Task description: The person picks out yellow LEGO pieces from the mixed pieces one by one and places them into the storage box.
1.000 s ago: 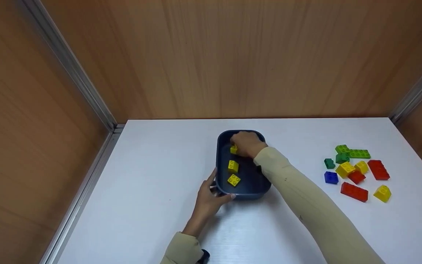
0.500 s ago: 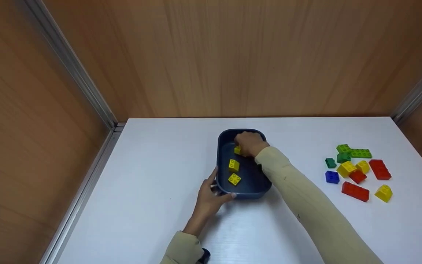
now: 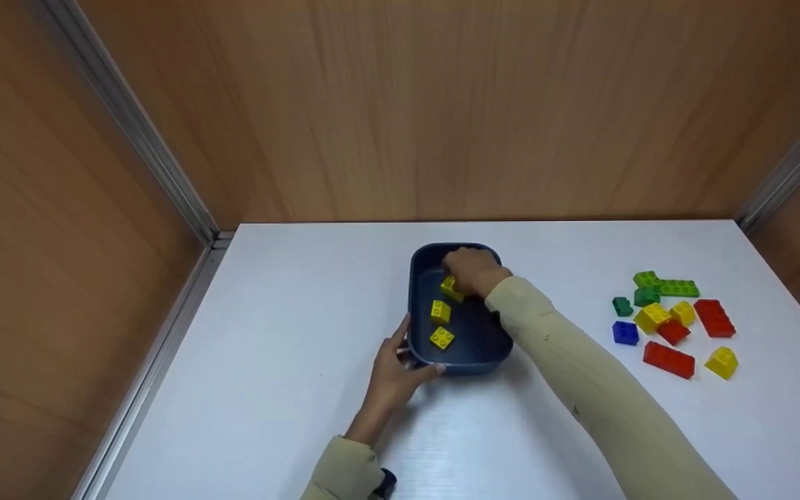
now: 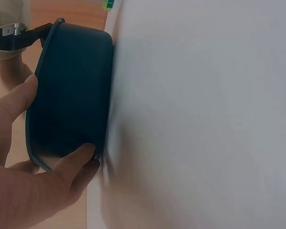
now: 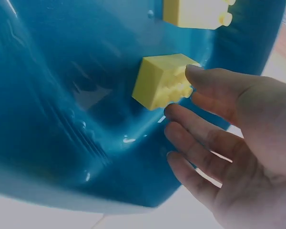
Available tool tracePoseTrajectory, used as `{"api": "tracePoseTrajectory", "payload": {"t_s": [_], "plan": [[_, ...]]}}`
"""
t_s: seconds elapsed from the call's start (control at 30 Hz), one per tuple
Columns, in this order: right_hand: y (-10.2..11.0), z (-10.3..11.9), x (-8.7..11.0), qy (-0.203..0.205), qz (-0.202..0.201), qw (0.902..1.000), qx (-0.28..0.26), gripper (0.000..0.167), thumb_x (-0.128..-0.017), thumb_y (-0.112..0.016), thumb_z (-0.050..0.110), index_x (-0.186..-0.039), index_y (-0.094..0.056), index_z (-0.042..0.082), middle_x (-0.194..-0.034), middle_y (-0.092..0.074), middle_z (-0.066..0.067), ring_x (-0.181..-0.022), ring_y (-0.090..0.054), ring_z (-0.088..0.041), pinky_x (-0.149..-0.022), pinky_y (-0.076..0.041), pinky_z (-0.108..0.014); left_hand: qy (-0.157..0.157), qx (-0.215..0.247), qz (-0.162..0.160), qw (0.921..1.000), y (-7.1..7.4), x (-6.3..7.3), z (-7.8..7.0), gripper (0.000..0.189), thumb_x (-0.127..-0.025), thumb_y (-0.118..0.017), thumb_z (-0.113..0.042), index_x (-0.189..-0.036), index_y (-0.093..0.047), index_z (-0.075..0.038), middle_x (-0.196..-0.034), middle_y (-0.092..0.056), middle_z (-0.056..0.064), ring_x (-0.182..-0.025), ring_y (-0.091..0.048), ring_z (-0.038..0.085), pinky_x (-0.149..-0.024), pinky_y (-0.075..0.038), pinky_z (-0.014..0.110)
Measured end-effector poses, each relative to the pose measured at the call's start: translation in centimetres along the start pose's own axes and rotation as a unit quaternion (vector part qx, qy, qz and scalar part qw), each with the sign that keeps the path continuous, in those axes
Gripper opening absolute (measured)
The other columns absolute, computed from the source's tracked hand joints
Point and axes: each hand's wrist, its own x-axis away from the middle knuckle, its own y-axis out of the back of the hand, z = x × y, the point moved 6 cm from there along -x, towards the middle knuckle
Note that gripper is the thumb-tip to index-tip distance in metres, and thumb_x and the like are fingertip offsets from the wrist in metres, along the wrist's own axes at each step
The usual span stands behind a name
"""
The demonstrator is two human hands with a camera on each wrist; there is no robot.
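Observation:
A dark blue rectangular bin (image 3: 466, 347) stands on the white table. My left hand (image 3: 394, 378) grips its near left corner, thumb on the near end and fingers along the side; the left wrist view shows the bin's outer wall (image 4: 74, 90) between them. My right hand (image 3: 473, 269) is inside the bin's far end. Beside it lies a yellow toy brick (image 5: 164, 81) on the bin floor, tilted, with thumb and index fingertips right at its studded side and the other fingers loosely bent. Two more yellow bricks, a middle one (image 3: 440, 312) and a near one (image 3: 442, 338), lie toward me.
To the right lie loose bricks: a long red brick (image 3: 669, 360), another red one (image 3: 714, 318), a blue one (image 3: 626, 332), a yellow sloped one (image 3: 721, 362) and several green ones (image 3: 678, 287). A wooden panel (image 3: 483, 111) rises behind the table.
The far yellow brick has shifted slightly right and turned beside my right hand, showing more of itself. My right hand has moved slightly right; my left hand keeps its hold on the bin.

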Motion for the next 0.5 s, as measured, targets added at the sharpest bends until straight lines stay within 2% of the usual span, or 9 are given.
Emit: {"api": "tracePoseTrajectory", "payload": {"t_s": [0.13,0.27,0.5], "plan": [[0.9,0.5,0.7,0.026,-0.017,0.9992,0.025,0.027,-0.100,-0.072,0.009,-0.125,-0.073,0.001,-0.115,-0.075,-0.013,-0.097,-0.068,-0.026,-0.091,-0.060,-0.043,0.001,0.002,-0.001,1.0000,0.1,0.0,0.1,0.106,-0.083,-0.091,-0.014,-0.169,-0.029,-0.014,-0.137,-0.051,0.021,-0.127,-0.058,0.036,-0.108,-0.055,0.042],[1.6,0.5,1.5,0.049,-0.036,0.9979,0.021,0.026,-0.100,-0.072,0.008,-0.125,-0.074,0.001,-0.115,-0.076,-0.013,-0.099,-0.069,-0.027,-0.092,-0.060,-0.044,0.001,0.004,-0.003,1.0000,0.2,0.0,0.1,0.106,-0.083,-0.091,-0.013,-0.168,-0.029,-0.014,-0.138,-0.050,0.022,-0.126,-0.058,0.035,-0.108,-0.055,0.042],[1.9,-0.9,3.5,0.071,-0.085,0.9936,0.020,0.033,-0.097,-0.076,0.011,-0.128,-0.074,-0.001,-0.121,-0.074,-0.017,-0.111,-0.070,-0.034,-0.099,-0.059,-0.051,0.005,-0.001,-0.004,1.0000,0.1,0.0,0.2,0.104,-0.084,-0.091,-0.013,-0.168,-0.030,-0.014,-0.139,-0.051,0.022,-0.127,-0.059,0.036,-0.107,-0.056,0.042]]}}
